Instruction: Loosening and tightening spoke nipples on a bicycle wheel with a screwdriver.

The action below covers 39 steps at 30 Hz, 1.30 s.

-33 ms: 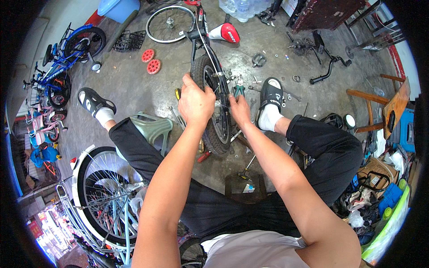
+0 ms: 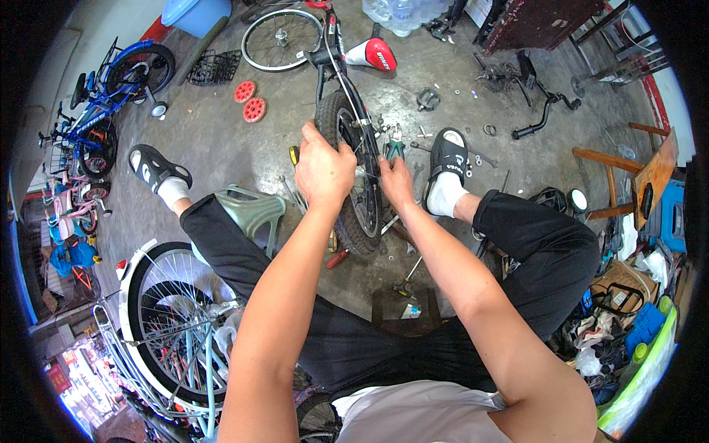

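Observation:
A small bicycle wheel [image 2: 357, 226] with a knobby black tyre stands upright between my legs, set in a dark bicycle frame [image 2: 359, 111]. My left hand [image 2: 323, 174] is closed over the tyre and rim from the left, with its fingertips partly hidden behind the wheel. On the right side of the wheel, my right hand [image 2: 396, 183] is closed at the hub area, against the frame tube. What its fingers pinch there is too small to make out. Green-handled pliers [image 2: 396, 145] lie on the floor just beyond my right hand.
Wrenches [image 2: 484, 159] and small hardware lie beside my right foot. A screwdriver [image 2: 405, 285] is nearer. A greenish plastic stool [image 2: 255, 214] and a white-tyred bicycle wheel [image 2: 136, 314] stand left. Two red discs [image 2: 254, 110], a loose wheel [image 2: 310, 53] and a wooden stool [image 2: 657, 181] lie farther out.

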Motion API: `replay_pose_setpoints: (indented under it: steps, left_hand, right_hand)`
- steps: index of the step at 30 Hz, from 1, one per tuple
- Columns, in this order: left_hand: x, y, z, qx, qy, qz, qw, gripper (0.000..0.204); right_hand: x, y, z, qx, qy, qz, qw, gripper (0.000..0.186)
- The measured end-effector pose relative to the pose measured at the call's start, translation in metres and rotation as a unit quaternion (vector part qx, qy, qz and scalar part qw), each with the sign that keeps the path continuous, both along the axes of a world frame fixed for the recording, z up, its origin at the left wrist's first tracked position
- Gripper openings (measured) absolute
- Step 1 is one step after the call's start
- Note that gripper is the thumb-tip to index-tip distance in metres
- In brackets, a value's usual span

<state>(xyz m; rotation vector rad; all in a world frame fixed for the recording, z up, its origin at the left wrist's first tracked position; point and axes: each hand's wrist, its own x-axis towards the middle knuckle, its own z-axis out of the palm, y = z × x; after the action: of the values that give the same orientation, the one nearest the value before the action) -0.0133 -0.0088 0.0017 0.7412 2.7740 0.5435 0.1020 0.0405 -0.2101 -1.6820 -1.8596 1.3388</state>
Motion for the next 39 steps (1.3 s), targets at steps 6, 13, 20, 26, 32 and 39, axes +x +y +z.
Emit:
replay_pose_setpoints:
  steps: [6,13,20,26,32,39]
  left_hand:
    - [-0.001,0.0,-0.003,0.005,0.002,-0.006,1.0,0.066]
    - [0.0,0.0,-0.002,0.007,0.003,-0.005,1.0,0.066]
    - [-0.002,-0.002,-0.006,0.008,0.009,-0.004,1.0,0.065]
    - [-0.001,0.002,-0.008,0.017,0.003,-0.004,1.0,0.063]
    - [-0.001,-0.001,-0.002,-0.003,-0.002,-0.002,1.0,0.065]
    - [0.0,0.001,-0.005,0.02,0.002,0.003,1.0,0.064]
  right_hand:
    - [0.004,-0.004,-0.017,-0.071,0.137,-0.037,0.987,0.038]
    - [0.014,0.001,-0.006,-0.247,0.258,-0.066,0.932,0.038]
    - [0.008,0.005,0.004,-0.197,0.134,-0.034,0.971,0.046]
    - [0.013,0.002,-0.008,-0.176,0.239,-0.056,0.953,0.043]
    - [0.011,0.004,0.009,-0.253,0.218,-0.085,0.939,0.042]
    - [0.011,0.005,-0.001,-0.189,0.216,-0.063,0.956,0.043]
